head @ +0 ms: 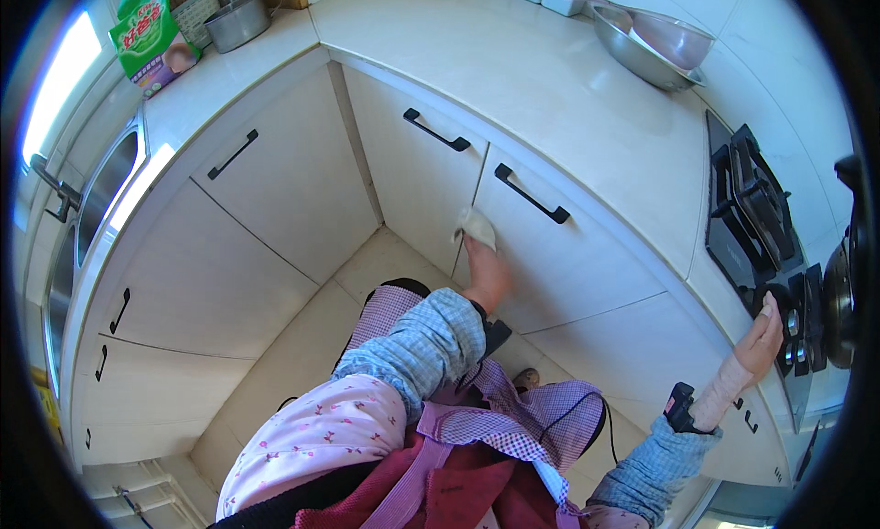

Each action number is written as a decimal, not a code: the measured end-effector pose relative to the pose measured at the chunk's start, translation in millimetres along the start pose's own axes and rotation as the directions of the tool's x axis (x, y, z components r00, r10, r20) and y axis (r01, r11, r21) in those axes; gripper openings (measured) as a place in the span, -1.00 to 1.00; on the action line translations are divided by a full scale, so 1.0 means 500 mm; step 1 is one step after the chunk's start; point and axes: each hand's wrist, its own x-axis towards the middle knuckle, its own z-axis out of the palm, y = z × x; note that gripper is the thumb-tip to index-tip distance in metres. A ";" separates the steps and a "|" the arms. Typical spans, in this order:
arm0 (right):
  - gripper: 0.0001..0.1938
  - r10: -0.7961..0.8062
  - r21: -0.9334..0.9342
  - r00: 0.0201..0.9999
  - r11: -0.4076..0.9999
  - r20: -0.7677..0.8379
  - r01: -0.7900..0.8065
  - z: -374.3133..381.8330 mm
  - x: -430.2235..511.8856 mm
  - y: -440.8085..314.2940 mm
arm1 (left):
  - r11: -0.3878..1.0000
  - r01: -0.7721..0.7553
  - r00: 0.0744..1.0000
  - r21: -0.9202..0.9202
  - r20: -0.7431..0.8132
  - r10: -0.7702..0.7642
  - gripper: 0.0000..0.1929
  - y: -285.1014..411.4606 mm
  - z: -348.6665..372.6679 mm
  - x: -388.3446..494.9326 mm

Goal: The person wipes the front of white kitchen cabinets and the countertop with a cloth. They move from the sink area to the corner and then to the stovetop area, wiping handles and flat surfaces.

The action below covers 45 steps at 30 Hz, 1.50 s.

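In the head view, my left hand holds a pale cloth against a white cabinet door, near its seam with the neighbouring door. Both look slightly blurred. Black bar handles sit above the cloth. Over at the right, my right hand holds nothing. It lies at the countertop's front edge beside the gas stove, with its fingers extended. Part of its palm side is hidden.
A steel bowl with a translucent strainer or scoop stands on the countertop. A green packet and a metal pot stand at the upper left, near the sink. A pan is at the far right.
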 end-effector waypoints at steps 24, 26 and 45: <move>-0.64 -0.024 -0.002 0.991 1.000 0.131 0.025 -0.025 0.011 -0.017 | 0.967 -0.015 0.980 0.256 -0.189 0.065 -0.75 0.143 -0.048 0.075; -0.65 -0.018 0.066 0.985 0.998 0.170 0.006 -0.039 0.010 -0.010 | 0.960 -0.050 0.978 0.276 -0.181 0.103 -0.72 0.147 -0.045 0.079; -0.57 -0.285 0.133 0.938 0.956 0.199 0.262 -0.050 -0.006 0.063 | 0.981 0.116 0.976 0.158 -0.201 -0.083 -0.68 0.164 -0.097 -0.044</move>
